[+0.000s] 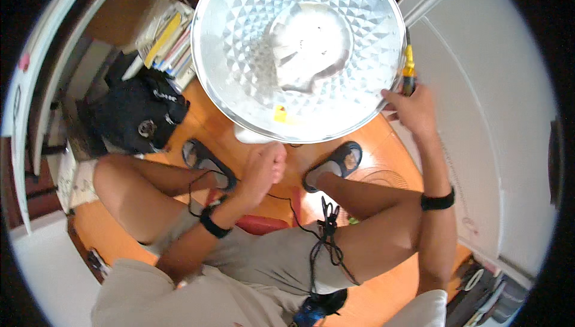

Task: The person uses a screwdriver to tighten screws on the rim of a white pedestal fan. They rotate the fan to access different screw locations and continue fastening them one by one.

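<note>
A round metal reflector dish [251, 88] with a faceted inner face stands before me, apparently part of a dish heater. Some white housing [249, 135] shows beneath its lower left rim. My right hand [415, 109] grips a yellow-and-black screwdriver [409, 64], its shaft pointing away from me along the outside of the right rim. The thumb and fingers of this hand lie at the rim. Just below the dish's near edge, my left hand [265, 172] is curled into a loose fist. Nothing shows in it, though the palm is hidden.
A round wire guard [386, 181] lies on the orange floor by my right foot. On the left are a black bag [134, 106] and a row of books [170, 43]. A white panel [485, 102] borders the right side. Black cord [330, 237] hangs over my lap.
</note>
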Demonstrator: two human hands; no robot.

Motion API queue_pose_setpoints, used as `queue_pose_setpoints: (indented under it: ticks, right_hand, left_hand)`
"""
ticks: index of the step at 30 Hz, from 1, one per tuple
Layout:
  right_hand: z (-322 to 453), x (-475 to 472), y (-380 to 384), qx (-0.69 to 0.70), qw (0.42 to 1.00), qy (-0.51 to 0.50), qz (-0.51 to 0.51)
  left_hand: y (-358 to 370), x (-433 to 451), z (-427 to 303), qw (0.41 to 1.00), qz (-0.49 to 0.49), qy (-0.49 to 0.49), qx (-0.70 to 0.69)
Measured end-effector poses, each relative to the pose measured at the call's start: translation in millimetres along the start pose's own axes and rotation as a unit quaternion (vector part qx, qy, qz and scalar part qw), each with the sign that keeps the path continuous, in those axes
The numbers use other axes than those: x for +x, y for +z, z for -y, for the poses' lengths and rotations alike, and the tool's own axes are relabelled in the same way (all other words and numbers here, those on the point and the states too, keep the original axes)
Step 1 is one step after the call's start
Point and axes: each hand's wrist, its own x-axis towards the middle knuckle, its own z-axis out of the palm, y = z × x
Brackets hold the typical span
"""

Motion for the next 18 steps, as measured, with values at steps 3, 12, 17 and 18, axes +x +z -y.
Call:
queue_pose_setpoints:
  ticks: [3, 12, 17, 18]
  right_hand:
    - [3.5, -31.7, 10.4, 0.084, 0.995, -0.002, 0.055]
    - [16.6, -7.4, 1.0, 0.131, 0.983, -0.075, -0.104]
    - [26.7, 8.5, -4.6, 0.096, 0.98, -0.129, -0.117]
    - [27.1, 7.1, -5.0, 0.088, 0.982, -0.129, -0.107]
  left_hand:
    - [-3.0, -8.3, 1.0, 0.999, -0.018, -0.028, 0.025]
    - [-20.4, -12.6, 23.3, 0.999, -0.03, 0.017, 0.03]
    - [-18.5, -17.3, 30.9, 0.995, -0.036, 0.085, 0.046]
    - [-17.7, -15.9, 30.1, 0.993, -0.052, 0.092, 0.045]
